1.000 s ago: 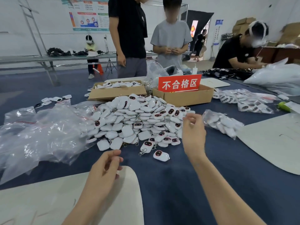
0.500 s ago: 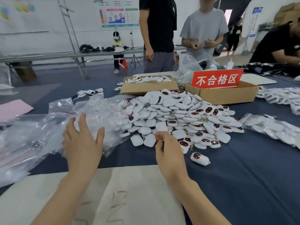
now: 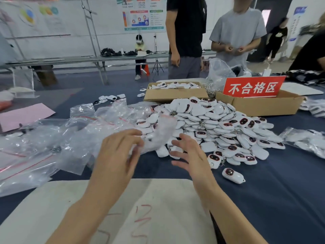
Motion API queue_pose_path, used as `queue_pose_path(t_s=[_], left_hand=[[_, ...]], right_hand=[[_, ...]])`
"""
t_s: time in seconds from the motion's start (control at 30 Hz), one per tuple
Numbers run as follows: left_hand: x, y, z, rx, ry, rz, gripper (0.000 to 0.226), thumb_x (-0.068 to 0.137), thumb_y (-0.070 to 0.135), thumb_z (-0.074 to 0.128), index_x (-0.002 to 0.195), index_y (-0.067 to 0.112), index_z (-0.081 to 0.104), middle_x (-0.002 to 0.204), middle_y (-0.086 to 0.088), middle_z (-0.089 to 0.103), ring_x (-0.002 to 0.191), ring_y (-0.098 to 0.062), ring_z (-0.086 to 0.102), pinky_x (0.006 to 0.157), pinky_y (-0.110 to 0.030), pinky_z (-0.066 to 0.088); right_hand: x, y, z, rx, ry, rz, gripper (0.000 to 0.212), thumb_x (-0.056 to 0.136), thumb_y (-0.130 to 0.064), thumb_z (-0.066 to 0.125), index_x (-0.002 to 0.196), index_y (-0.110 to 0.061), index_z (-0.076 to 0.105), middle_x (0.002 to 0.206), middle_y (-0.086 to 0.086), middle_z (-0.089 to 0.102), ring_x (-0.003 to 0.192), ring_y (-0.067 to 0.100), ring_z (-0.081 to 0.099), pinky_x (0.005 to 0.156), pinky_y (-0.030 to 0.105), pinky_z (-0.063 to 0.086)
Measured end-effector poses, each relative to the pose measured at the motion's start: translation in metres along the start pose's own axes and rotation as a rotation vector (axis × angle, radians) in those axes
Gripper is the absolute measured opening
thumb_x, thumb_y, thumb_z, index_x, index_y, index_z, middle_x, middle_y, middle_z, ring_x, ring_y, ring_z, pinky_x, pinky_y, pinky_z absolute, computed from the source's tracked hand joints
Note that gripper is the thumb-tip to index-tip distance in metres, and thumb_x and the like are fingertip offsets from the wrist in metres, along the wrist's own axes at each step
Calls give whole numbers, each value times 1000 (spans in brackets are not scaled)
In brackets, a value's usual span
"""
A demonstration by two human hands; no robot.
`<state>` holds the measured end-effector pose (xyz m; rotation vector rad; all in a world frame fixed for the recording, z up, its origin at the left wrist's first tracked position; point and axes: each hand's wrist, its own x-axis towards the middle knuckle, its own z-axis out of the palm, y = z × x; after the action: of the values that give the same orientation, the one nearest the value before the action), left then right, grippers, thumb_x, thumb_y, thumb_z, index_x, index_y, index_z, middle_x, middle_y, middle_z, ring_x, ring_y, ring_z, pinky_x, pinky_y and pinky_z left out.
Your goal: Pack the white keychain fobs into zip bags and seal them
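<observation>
- The table [image 3: 263, 199] is covered in dark blue cloth, with a pale, stiff-looking sheet [image 3: 70, 208] marked in red laid at its near edge
- A slack drift of clear zip bags [image 3: 44, 138] with red seal lines is spread over the left side; the film is thin, crinkled and glossy, so it is judged light, floppy and slippery
- The white keychain fobs [image 3: 219, 124] are heaped at the centre of the table: smooth rounded hard shells, some showing a dark oval face, with small metal rings; they are judged light and rigid, best taken by the body, as the rings may tangle
- Two shallow cardboard boxes [image 3: 263, 106] are set behind the heap, the right one fronted by a red sign [image 3: 253, 88]
- One zip bag [image 3: 162, 131] is held up, blurred, over the near left edge of the heap; it is best taken at the mouth, either side of the seal
- The left hand [image 3: 117, 155] is seen pinching that bag's lower end, though blur softens the contact
- The right hand [image 3: 193, 155] is spread and relaxed just beside it, grasping nothing
- A single fob [image 3: 233, 175] lies apart, near the heap's front
</observation>
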<state>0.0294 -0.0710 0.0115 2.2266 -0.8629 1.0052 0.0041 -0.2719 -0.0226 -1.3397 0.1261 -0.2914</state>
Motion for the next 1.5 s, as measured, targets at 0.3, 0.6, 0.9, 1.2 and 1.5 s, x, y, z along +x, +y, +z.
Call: queue_pose_path(t_s=[0.3, 0.6, 0.9, 1.2, 1.5], left_hand=[[-19, 0, 32, 19, -247, -68, 32, 85, -3, 72, 104, 23, 71, 145, -7, 49, 132, -27, 40, 106, -32, 31], [-50, 7, 16, -188, -154, -737, 24, 99, 11, 58, 122, 16, 63, 110, -2, 64, 102, -23, 59, 89, -38, 47], [-78, 57, 16, -9, -413, -554, 37, 103, 44, 39, 139, 37, 41, 136, 20, 42, 129, -7, 37, 106, -25, 29], [-86, 33, 33, 214, -705, -304, 86, 80, 62, -16, 154, 42, 22, 163, 22, 11, 152, 1, 5, 120, -29, -13], [-78, 54, 36, -24, -555, -17, 43, 100, 53, 38, 121, 32, 70, 141, 2, 60, 134, -16, 55, 118, -43, 29]], right_hand=[[-17, -9, -35, 79, -97, 82, 17, 88, -34, 74, 99, -21, 79, 94, 5, 75, 90, 21, 74, 76, 29, 60], [-92, -18, -28, -545, -367, 8, 28, 78, -55, 54, 100, -50, 70, 96, -19, 74, 79, 7, 73, 68, 23, 57], [-46, -19, -3, -775, -243, -305, 31, 104, -29, 47, 132, -38, 60, 127, -26, 62, 121, -10, 52, 104, 14, 41], [-27, 30, -34, -1493, -381, -131, 54, 107, -46, 14, 159, -32, 8, 168, -7, -1, 154, 10, -6, 123, 32, -11], [-25, -5, -52, -1147, -44, -255, 41, 105, -32, 42, 145, -32, 46, 142, -16, 51, 134, 0, 39, 106, 5, 23]])
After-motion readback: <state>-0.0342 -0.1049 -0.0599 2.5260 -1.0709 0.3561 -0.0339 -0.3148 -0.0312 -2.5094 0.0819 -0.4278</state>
